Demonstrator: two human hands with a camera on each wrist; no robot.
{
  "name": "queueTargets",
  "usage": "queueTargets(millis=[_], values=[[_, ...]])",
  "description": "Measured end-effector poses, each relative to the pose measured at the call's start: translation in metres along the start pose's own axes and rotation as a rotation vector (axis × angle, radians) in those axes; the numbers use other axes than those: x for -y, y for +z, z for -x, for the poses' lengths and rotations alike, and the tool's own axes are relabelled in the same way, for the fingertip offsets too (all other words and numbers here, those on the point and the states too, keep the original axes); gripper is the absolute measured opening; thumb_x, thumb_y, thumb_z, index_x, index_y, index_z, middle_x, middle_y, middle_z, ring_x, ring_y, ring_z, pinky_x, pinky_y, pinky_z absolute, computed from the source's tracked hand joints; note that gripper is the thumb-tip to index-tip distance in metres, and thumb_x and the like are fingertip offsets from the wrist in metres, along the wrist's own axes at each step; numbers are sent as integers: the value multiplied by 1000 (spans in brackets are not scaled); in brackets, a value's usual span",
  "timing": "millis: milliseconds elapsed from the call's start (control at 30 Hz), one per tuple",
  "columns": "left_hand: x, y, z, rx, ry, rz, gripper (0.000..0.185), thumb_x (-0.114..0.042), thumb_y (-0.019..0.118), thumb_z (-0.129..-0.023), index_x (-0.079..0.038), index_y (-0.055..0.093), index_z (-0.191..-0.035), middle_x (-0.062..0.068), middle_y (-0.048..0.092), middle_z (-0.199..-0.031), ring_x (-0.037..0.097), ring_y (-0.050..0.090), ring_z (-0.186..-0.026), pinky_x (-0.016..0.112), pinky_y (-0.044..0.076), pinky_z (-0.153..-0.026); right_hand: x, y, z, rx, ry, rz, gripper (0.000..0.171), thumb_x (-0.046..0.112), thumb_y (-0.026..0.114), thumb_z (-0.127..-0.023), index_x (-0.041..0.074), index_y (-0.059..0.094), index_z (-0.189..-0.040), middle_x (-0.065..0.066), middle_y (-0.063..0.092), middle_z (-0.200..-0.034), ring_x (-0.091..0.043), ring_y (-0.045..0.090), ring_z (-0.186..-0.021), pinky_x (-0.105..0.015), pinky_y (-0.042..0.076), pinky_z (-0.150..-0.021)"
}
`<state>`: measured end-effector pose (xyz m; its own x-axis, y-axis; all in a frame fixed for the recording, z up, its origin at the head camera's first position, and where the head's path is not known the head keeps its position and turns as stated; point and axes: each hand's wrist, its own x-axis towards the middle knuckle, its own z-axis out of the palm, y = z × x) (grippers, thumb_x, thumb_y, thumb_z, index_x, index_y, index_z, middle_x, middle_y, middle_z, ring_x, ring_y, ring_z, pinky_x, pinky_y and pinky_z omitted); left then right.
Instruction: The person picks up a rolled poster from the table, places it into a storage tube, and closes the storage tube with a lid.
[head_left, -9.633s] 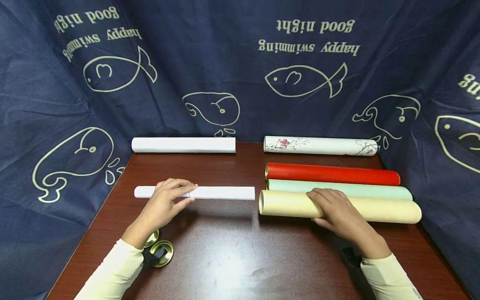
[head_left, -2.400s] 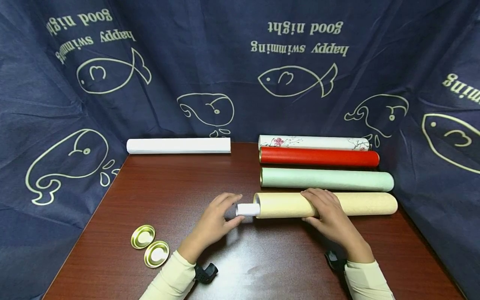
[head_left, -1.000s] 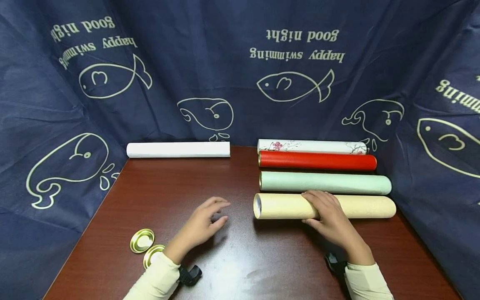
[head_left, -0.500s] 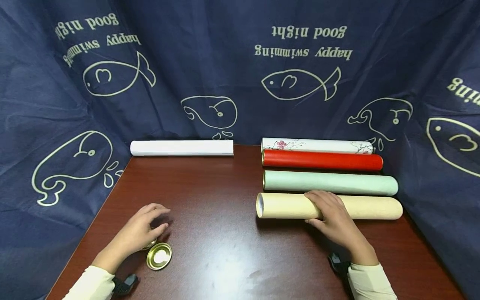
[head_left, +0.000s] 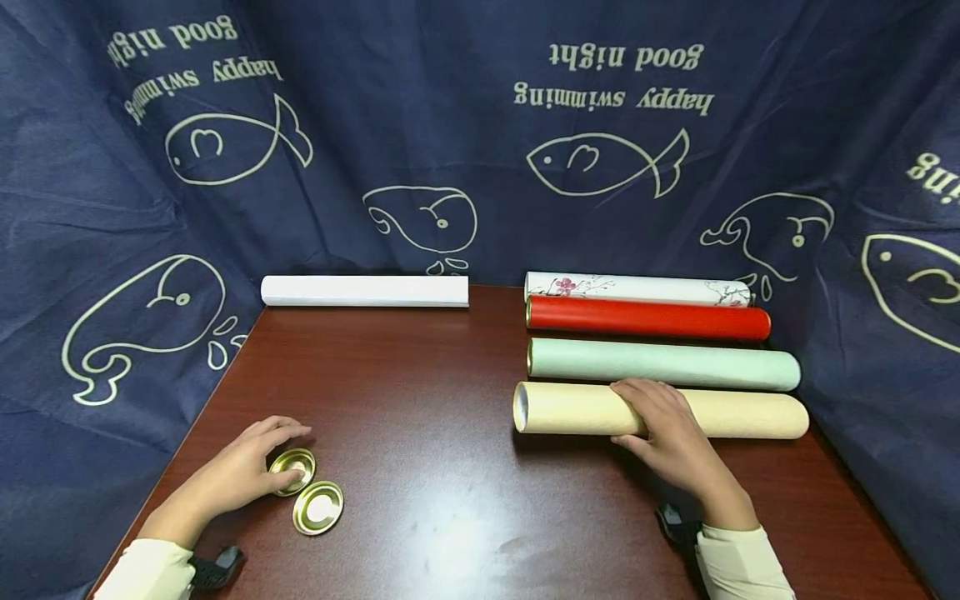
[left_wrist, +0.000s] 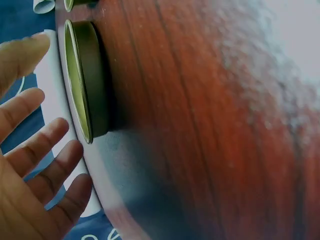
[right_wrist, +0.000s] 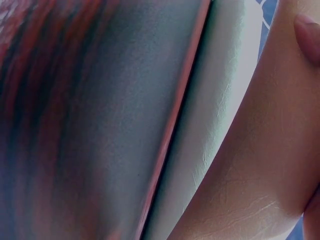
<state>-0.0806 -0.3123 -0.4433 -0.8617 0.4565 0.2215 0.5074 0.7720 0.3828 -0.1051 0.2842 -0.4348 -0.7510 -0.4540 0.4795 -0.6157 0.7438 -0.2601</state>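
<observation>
My right hand (head_left: 667,433) grips the cream cardboard tube (head_left: 570,408) around its middle. The tube's open left end shows something whitish inside, and a shadow falls beneath it. In the right wrist view the cream tube (right_wrist: 235,180) looks brown in shade, with a fingertip (right_wrist: 307,37) against it. At the table's left, my left hand (head_left: 236,471) is over the farther gold metal lid (head_left: 300,460), its thumb overlapping it. The left wrist view shows that lid (left_wrist: 90,80) beside spread fingers (left_wrist: 37,145). A second gold lid (head_left: 318,508) lies nearer, touching or almost touching the first.
Behind the cream tube lie a mint-green tube (head_left: 660,364), a red tube (head_left: 645,319) and a white flower-patterned tube (head_left: 637,287). A white paper roll (head_left: 367,292) lies at the back left. Blue cloth (head_left: 450,100) with fish drawings surrounds the brown table (head_left: 420,400).
The thin white paper roll went into the cream tube. My left hand then moved left from the tube's end to the gold lids. My right hand has kept hold of the tube.
</observation>
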Motion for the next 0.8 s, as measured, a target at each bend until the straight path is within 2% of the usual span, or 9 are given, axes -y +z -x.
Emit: queueTargets(millis=[167, 400, 800], values=[[0, 1, 2, 47, -2, 39, 54, -24, 88, -72, -10, 68, -121, -4, 60, -115, 22, 57, -108, 38, 47, -88, 0, 0, 0, 0, -1, 6, 76, 17, 91, -63, 9, 58, -131, -11, 60, -127, -34, 51, -120, -57, 32, -99], [2, 4, 5, 28, 27, 39, 53, -23, 89, -69, -11, 71, -117, -3, 63, -113, 23, 59, -105, 40, 48, -87, 1, 1, -1, -1, -2, 5, 76, 17, 91, -62, 8, 58, -130, -11, 59, -127, -34, 51, -120, -56, 31, -100], [7, 4, 7, 74, -5, 63, 55, -37, 89, -72, -13, 73, -118, 1, 65, -117, 26, 57, -108, 42, 48, -87, -1, 2, 0, 1, -2, 9, 76, 18, 91, -63, 8, 58, -131, -12, 60, -127, -34, 50, -120, -55, 32, -100]])
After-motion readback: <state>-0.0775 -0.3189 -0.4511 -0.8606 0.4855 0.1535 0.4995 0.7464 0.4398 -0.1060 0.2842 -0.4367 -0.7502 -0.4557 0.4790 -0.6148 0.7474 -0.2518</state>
